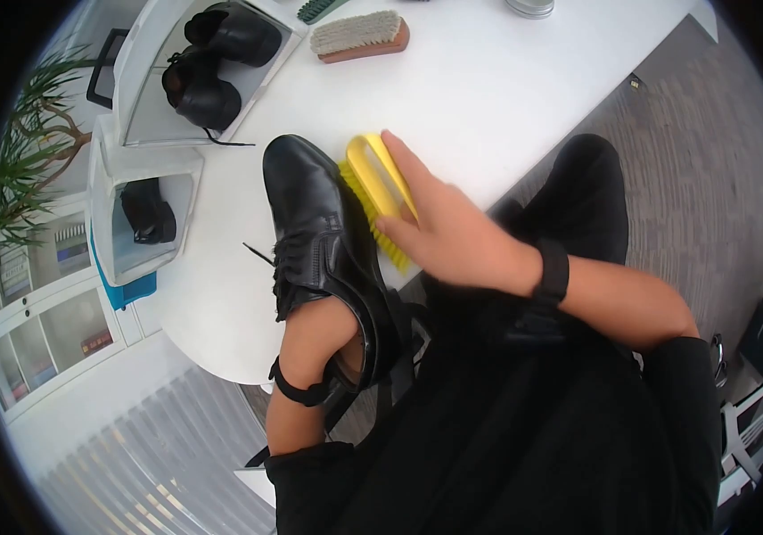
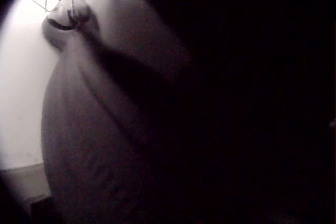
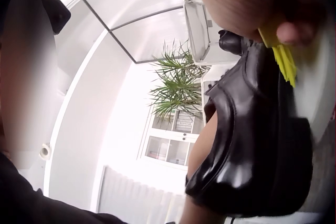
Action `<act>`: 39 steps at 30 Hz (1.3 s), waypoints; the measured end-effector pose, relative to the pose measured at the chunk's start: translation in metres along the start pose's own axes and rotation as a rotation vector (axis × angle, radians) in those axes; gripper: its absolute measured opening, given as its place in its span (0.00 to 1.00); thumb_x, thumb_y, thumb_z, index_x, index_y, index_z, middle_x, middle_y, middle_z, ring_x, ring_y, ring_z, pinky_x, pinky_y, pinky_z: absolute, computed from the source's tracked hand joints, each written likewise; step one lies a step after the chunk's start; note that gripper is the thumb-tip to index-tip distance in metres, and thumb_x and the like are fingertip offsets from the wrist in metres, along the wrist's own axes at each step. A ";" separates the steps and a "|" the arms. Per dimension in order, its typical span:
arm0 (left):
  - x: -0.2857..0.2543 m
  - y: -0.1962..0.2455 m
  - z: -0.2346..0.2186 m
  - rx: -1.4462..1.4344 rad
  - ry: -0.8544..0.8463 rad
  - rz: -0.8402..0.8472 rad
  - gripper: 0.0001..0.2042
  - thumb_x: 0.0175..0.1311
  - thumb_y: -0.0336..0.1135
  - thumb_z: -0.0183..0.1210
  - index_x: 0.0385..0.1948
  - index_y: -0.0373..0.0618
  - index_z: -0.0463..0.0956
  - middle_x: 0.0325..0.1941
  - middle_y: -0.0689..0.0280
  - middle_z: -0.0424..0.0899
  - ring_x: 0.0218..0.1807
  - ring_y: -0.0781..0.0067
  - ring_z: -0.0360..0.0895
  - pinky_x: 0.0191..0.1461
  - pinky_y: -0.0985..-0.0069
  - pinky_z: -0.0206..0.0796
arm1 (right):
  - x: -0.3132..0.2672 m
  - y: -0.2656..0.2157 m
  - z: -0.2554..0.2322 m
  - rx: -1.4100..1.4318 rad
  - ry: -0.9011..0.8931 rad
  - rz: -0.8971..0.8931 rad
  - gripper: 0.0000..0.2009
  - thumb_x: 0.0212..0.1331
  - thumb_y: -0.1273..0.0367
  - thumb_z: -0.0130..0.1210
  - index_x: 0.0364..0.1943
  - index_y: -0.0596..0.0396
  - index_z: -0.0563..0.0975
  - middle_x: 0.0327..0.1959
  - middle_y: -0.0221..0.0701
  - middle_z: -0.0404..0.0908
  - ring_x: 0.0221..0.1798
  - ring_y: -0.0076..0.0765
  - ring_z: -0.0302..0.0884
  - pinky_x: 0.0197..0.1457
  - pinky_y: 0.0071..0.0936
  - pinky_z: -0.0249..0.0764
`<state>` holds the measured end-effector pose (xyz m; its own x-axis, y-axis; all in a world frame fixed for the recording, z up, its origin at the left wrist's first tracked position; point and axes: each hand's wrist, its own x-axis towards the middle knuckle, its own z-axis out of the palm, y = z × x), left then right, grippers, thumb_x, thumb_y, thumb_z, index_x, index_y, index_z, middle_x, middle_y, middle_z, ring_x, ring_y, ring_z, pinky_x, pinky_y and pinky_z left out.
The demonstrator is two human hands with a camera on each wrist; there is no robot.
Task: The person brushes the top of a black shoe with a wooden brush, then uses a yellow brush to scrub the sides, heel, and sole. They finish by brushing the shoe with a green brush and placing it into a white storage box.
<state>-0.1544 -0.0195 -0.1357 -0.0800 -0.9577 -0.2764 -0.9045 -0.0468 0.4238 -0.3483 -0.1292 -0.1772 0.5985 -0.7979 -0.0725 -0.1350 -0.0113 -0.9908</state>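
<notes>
A black leather lace-up shoe (image 1: 315, 209) is raised over the table edge, its toe pointing away from me. My left hand (image 1: 321, 323) is pushed into the shoe through its opening, so the fingers are hidden inside. My right hand (image 1: 444, 227) grips the handle of a yellow scrub brush (image 1: 364, 192). The brush's bristles (image 3: 285, 66) lie along the side of the shoe, near the sole. One loose lace end sticks out beside the tongue. The left wrist view is mostly dark, with the inside of the shoe around the camera.
On the white table (image 1: 310, 98) lie a wooden-backed brush (image 1: 359, 37) with pale bristles, a green brush (image 1: 319, 9) and a round tin (image 1: 531, 7). Clear-fronted boxes (image 1: 136, 160) at the left hold black shoes (image 1: 203, 89). A plant (image 1: 34, 169) and a cabinet (image 1: 61, 303) stand beyond.
</notes>
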 end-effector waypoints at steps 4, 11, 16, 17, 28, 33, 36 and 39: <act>0.000 -0.004 0.004 -0.031 0.066 0.008 0.24 0.68 0.33 0.58 0.65 0.41 0.73 0.66 0.50 0.77 0.69 0.47 0.70 0.74 0.59 0.58 | -0.033 0.005 0.010 0.108 0.018 0.042 0.42 0.67 0.70 0.56 0.78 0.66 0.41 0.40 0.60 0.82 0.43 0.61 0.84 0.52 0.43 0.77; 0.000 -0.014 0.012 -0.271 0.090 -0.171 0.22 0.71 0.32 0.55 0.65 0.40 0.73 0.68 0.50 0.76 0.69 0.48 0.71 0.74 0.60 0.60 | -0.070 -0.013 0.013 0.324 -0.098 0.239 0.44 0.69 0.71 0.53 0.78 0.65 0.35 0.30 0.54 0.81 0.31 0.44 0.84 0.39 0.35 0.79; -0.005 -0.008 0.005 -0.097 0.042 -0.185 0.18 0.71 0.31 0.53 0.60 0.40 0.77 0.61 0.51 0.82 0.63 0.50 0.77 0.67 0.63 0.67 | -0.090 -0.020 0.011 0.422 -0.167 0.338 0.43 0.70 0.72 0.55 0.81 0.58 0.39 0.31 0.30 0.69 0.31 0.20 0.65 0.38 0.23 0.69; -0.006 -0.007 0.003 -0.075 0.008 -0.226 0.16 0.71 0.31 0.53 0.58 0.39 0.79 0.58 0.51 0.84 0.60 0.50 0.80 0.64 0.64 0.69 | -0.093 -0.019 0.010 0.428 -0.168 0.341 0.43 0.70 0.72 0.55 0.81 0.58 0.39 0.31 0.30 0.69 0.31 0.20 0.65 0.38 0.23 0.69; -0.006 -0.025 0.008 -0.347 0.069 -0.241 0.16 0.72 0.30 0.55 0.59 0.37 0.77 0.57 0.55 0.84 0.57 0.57 0.80 0.61 0.67 0.71 | -0.062 -0.009 0.023 0.362 0.004 0.142 0.43 0.64 0.74 0.53 0.76 0.71 0.39 0.39 0.63 0.81 0.41 0.62 0.86 0.47 0.42 0.80; -0.007 -0.026 0.000 -0.258 0.010 -0.274 0.18 0.73 0.29 0.57 0.62 0.35 0.75 0.61 0.57 0.83 0.59 0.63 0.79 0.64 0.69 0.70 | -0.031 -0.006 0.027 0.296 0.109 0.081 0.42 0.63 0.75 0.54 0.76 0.72 0.42 0.37 0.65 0.81 0.41 0.66 0.85 0.47 0.46 0.80; -0.008 -0.014 0.000 0.007 0.001 -0.099 0.16 0.69 0.31 0.55 0.55 0.38 0.80 0.55 0.50 0.85 0.56 0.48 0.81 0.60 0.63 0.72 | -0.007 0.001 0.032 0.246 0.167 0.030 0.40 0.65 0.72 0.53 0.77 0.66 0.43 0.39 0.58 0.81 0.30 0.49 0.80 0.35 0.37 0.78; -0.007 -0.017 0.003 -0.059 0.009 -0.122 0.16 0.68 0.32 0.56 0.55 0.38 0.80 0.55 0.49 0.85 0.57 0.48 0.81 0.60 0.63 0.72 | 0.018 0.003 0.027 0.184 0.187 0.014 0.39 0.68 0.70 0.53 0.79 0.61 0.46 0.42 0.51 0.80 0.20 0.32 0.77 0.24 0.29 0.77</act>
<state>-0.1398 -0.0117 -0.1433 0.0327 -0.9465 -0.3212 -0.8813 -0.1789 0.4375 -0.3170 -0.1270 -0.1850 0.4385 -0.8951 -0.0808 0.0139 0.0966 -0.9952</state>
